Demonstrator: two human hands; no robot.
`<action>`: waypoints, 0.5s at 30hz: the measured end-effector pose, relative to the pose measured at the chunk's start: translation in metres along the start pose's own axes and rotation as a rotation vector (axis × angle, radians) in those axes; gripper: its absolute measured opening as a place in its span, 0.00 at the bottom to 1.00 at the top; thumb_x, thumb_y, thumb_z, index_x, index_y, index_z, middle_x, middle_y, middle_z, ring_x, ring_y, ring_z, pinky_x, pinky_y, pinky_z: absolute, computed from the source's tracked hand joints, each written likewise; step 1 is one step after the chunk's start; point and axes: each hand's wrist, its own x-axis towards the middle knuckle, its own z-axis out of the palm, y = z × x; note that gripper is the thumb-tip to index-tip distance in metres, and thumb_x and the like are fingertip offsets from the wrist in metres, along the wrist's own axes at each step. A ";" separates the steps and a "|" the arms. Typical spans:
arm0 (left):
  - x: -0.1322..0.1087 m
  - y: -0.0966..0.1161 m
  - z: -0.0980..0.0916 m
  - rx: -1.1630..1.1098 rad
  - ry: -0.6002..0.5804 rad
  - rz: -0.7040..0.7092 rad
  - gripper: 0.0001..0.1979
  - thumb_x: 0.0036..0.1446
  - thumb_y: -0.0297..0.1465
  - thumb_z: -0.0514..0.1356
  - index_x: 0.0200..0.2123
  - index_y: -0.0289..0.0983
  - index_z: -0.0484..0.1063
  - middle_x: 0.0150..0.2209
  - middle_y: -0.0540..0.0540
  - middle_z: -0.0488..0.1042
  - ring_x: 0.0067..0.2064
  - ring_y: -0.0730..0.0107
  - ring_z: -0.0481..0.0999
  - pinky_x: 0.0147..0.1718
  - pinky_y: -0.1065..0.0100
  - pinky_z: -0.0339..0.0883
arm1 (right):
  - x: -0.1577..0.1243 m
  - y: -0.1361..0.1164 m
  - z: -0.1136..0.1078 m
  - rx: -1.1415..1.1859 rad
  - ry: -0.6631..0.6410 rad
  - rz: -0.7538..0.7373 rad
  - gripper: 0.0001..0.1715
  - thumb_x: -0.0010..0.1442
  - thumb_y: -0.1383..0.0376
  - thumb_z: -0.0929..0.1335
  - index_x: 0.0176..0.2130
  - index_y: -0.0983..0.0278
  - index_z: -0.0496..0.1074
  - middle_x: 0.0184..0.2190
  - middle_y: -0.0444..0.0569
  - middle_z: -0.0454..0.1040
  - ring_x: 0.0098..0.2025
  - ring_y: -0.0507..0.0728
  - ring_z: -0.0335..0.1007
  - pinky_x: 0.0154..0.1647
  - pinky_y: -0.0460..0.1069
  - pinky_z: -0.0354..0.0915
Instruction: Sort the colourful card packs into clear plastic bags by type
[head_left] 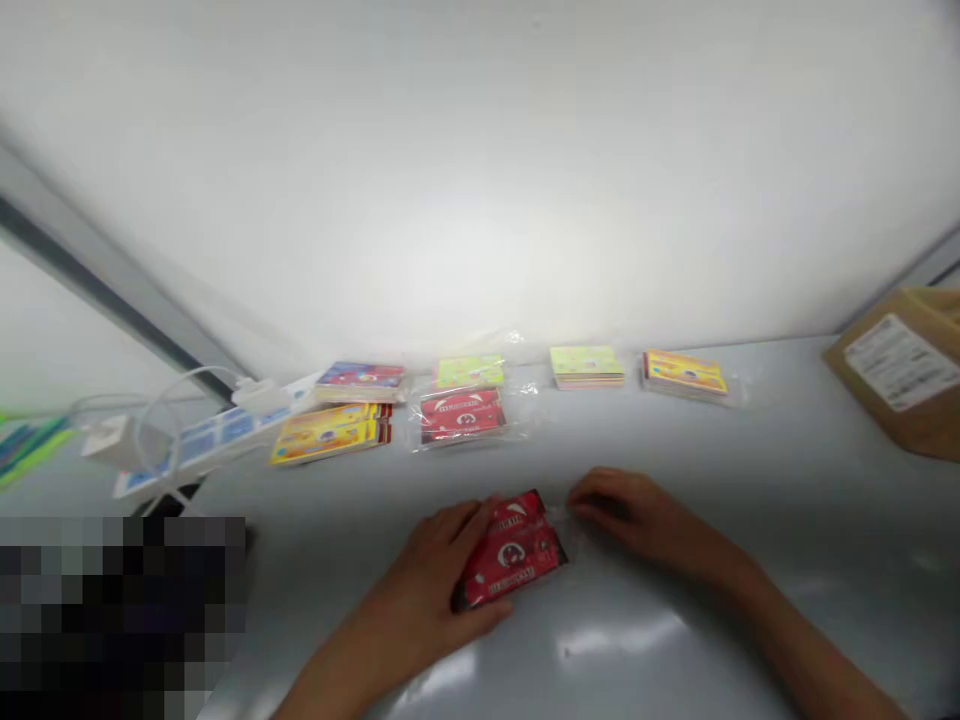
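Note:
In the head view my left hand (442,575) is closed around the left end of a stack of red cards (517,560). The stack lies low over the grey table, tilted a little, and looks to be in a clear plastic bag (559,515). At the bag's right end, the thumb and fingers of my right hand (619,505) are pinched together on the thin plastic. Just beyond, another bagged red card stack (461,415) lies flat, with a yellow-green stack (470,371) behind it.
Along the back wall are a blue-red card stack (360,380), yellow cards (330,433), a light green stack (587,366) and a bagged yellow stack (684,373). On the left is a white power strip (217,435) with cables. A cardboard box (907,370) stands at right.

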 end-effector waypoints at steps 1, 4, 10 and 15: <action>0.000 0.000 0.000 0.001 0.003 0.004 0.38 0.52 0.38 0.60 0.62 0.43 0.44 0.60 0.44 0.55 0.58 0.57 0.56 0.56 0.57 0.52 | 0.000 0.000 0.000 -0.001 -0.002 -0.002 0.10 0.59 0.65 0.61 0.36 0.62 0.72 0.34 0.49 0.73 0.35 0.54 0.67 0.38 0.49 0.64; -0.001 0.001 0.000 -0.001 0.006 0.006 0.38 0.52 0.37 0.60 0.62 0.44 0.44 0.60 0.45 0.55 0.58 0.58 0.56 0.56 0.58 0.52 | 0.000 0.000 0.000 -0.007 -0.016 -0.026 0.11 0.59 0.65 0.62 0.38 0.62 0.72 0.37 0.50 0.72 0.37 0.55 0.67 0.40 0.49 0.63; -0.001 0.000 0.000 -0.002 -0.008 -0.006 0.38 0.52 0.38 0.60 0.62 0.44 0.44 0.60 0.45 0.55 0.58 0.57 0.55 0.56 0.57 0.51 | -0.001 0.003 -0.001 -0.016 -0.017 -0.021 0.12 0.59 0.64 0.62 0.40 0.63 0.72 0.37 0.50 0.72 0.38 0.55 0.68 0.41 0.49 0.63; -0.001 0.000 0.000 -0.008 -0.005 -0.010 0.37 0.52 0.39 0.60 0.62 0.45 0.45 0.60 0.45 0.55 0.59 0.57 0.55 0.56 0.57 0.52 | -0.004 0.008 -0.005 -0.056 -0.044 0.006 0.11 0.57 0.64 0.64 0.41 0.63 0.71 0.37 0.50 0.71 0.38 0.55 0.67 0.41 0.50 0.63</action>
